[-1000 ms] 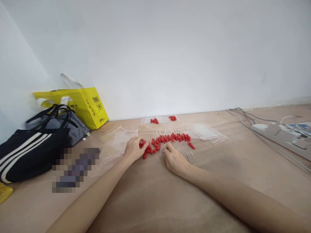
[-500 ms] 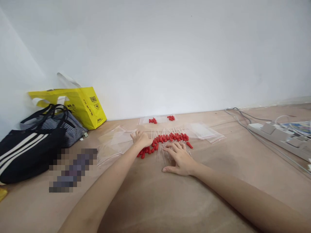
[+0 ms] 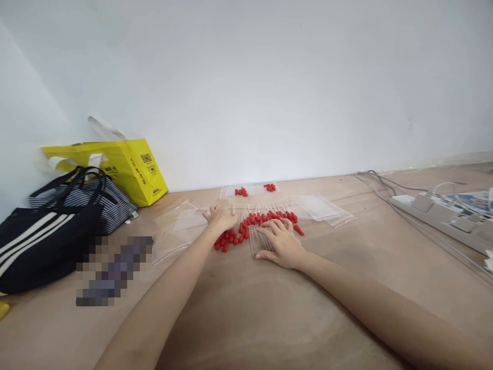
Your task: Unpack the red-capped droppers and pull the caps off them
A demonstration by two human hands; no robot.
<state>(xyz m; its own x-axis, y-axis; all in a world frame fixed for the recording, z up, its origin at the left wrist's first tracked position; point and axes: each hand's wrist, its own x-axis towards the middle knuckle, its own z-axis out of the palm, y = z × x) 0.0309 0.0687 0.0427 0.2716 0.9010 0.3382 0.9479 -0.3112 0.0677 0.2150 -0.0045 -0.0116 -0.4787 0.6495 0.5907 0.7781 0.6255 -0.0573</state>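
Many droppers with red rubber bulbs (image 3: 252,220) and thin clear tubes (image 3: 254,240) lie in a spread row in the middle of the table. My right hand (image 3: 283,241) rests low over the near tubes, palm down, its fingers spread and thumb apart. It touches the tubes and hides some of them and a few bulbs. At the left end of the row, my left hand (image 3: 220,218) reaches over a cluster of red bulbs (image 3: 225,240), fingers partly spread. What lies beneath that hand is hidden.
Clear zip bags (image 3: 323,208) lie right of the row, and more plastic bags (image 3: 173,239) on the left. Another bag (image 3: 254,190) with red-bulbed droppers is by the wall. A yellow bag (image 3: 142,174) and a black bag (image 3: 50,241) stand left; a power strip (image 3: 442,221) with cables is right.
My right hand has shifted slightly away from me, and the near tubes under it now lie closer together and more evenly lined up. My left hand has barely moved.
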